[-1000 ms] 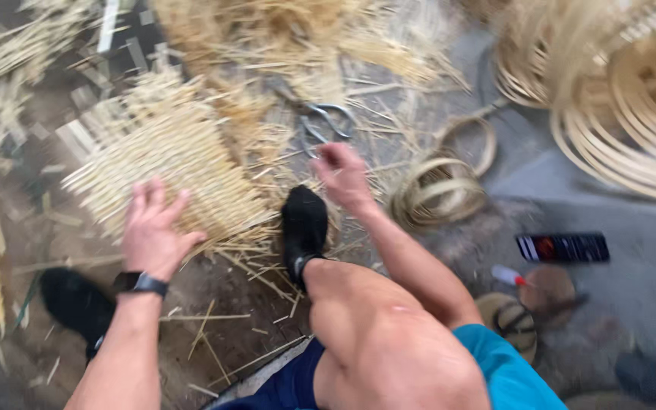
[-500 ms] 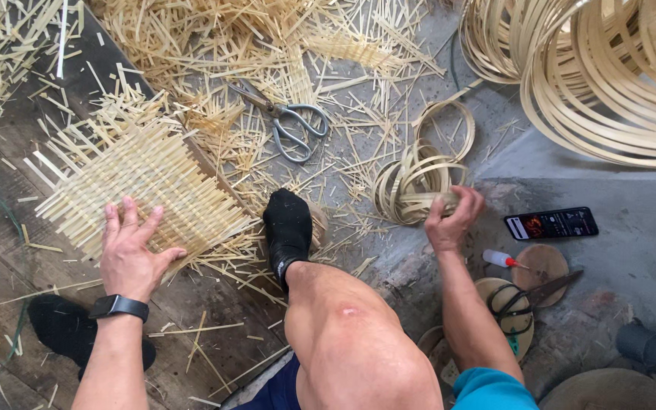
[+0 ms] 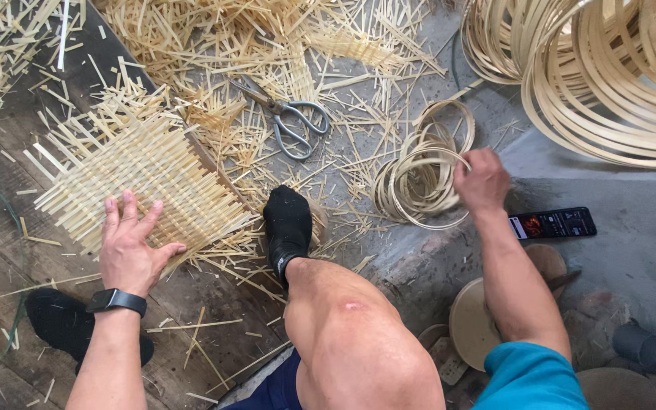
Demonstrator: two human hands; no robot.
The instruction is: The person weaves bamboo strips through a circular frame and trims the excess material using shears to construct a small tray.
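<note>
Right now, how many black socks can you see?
2. One black sock is on the foot beside the woven mat; the other black sock is lower left, partly hidden under the left arm.

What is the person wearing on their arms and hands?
Both hands are bare, with no gloves. The left hand has a black watch with a dark band strapped round its wrist. The right hand wears nothing on the wrist. Both forearms are uncovered; a bright blue short sleeve shows at the top of the right arm.
</note>
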